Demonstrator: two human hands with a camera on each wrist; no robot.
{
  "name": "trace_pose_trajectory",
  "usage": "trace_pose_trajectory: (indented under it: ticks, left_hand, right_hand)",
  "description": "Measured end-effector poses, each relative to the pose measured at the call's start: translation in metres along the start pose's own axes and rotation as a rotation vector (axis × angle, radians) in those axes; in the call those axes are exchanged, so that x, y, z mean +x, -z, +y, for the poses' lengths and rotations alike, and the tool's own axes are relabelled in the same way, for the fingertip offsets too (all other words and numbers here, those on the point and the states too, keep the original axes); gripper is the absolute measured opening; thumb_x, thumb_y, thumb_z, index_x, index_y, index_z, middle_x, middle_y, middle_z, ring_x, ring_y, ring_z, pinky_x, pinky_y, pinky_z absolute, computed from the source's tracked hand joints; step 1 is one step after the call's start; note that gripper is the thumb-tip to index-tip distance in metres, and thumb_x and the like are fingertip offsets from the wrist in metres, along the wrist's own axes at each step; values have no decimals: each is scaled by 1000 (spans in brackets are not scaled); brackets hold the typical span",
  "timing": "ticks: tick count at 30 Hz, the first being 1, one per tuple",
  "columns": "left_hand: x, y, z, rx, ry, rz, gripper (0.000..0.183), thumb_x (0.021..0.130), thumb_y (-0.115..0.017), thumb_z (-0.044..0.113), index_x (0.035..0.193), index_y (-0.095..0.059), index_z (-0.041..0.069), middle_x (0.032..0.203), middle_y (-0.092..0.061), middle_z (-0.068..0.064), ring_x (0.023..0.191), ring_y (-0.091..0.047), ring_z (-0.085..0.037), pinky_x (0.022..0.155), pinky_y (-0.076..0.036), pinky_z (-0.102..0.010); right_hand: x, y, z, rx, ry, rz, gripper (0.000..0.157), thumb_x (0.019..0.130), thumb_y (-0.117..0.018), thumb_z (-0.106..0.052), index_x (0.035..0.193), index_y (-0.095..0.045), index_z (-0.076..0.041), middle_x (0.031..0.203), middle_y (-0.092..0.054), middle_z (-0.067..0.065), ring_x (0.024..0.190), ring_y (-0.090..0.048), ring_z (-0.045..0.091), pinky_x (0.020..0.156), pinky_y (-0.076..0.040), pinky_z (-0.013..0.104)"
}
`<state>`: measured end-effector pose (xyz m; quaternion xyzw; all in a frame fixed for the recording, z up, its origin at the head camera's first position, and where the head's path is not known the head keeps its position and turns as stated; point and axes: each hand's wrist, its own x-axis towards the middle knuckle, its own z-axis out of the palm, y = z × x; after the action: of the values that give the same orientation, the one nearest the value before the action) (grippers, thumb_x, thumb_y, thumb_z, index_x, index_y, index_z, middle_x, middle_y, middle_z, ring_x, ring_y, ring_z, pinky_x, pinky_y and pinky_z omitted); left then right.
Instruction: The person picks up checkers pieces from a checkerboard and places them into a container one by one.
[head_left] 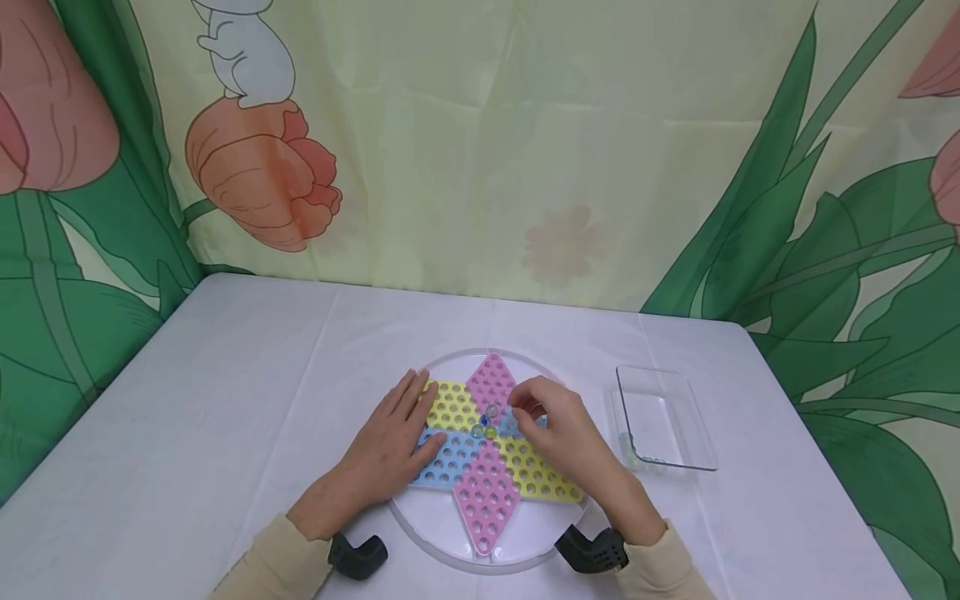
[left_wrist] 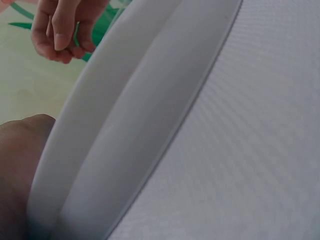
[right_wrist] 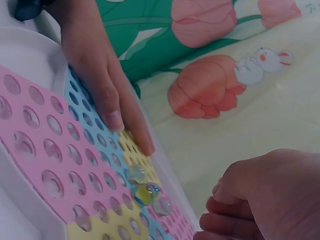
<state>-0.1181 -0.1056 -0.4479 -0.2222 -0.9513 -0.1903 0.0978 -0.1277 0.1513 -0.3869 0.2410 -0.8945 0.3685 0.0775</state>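
Note:
A star-shaped marble board with pink, yellow and blue sections lies on a round white base. My left hand rests on its left side, fingers straight over the yellow and blue sections. At the middle sit several glass marbles, one of them yellowish; the right wrist view shows the marbles close together in the holes. My right hand is over the blue and yellow sections on the right, just beside the marbles. Its fingers are curled, and I cannot tell whether a marble is between the fingertips.
A clear rectangular box stands on the table right of the board, with a few pale marbles at its near end. The white round base extends beyond the star. A patterned curtain hangs behind the table.

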Motion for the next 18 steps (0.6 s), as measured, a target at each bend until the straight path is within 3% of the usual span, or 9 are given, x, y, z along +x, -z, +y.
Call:
trace_pose_trajectory:
  ticks: [10, 18]
  left_hand:
    - [0, 0, 0, 3, 11, -14, 72, 97, -56, 41, 152, -34, 1, 164, -24, -18, 153, -17, -35, 122, -24, -52]
    - [-1, 2, 0, 7, 5, -8, 71, 97, -57, 41, 152, -36, 0, 163, -26, -18, 153, -19, -36, 122, -25, -52]
  right_hand:
    - [0, -16, -4, 40, 68, -81, 13, 89, -67, 1, 100, -65, -6, 92, -66, 2, 79, -59, 6, 72, -55, 20]
    - [-2, -23, -4, 27, 58, -128, 12, 88, -69, 0, 97, -66, -8, 92, -63, -1, 81, -56, 6, 72, -54, 20]
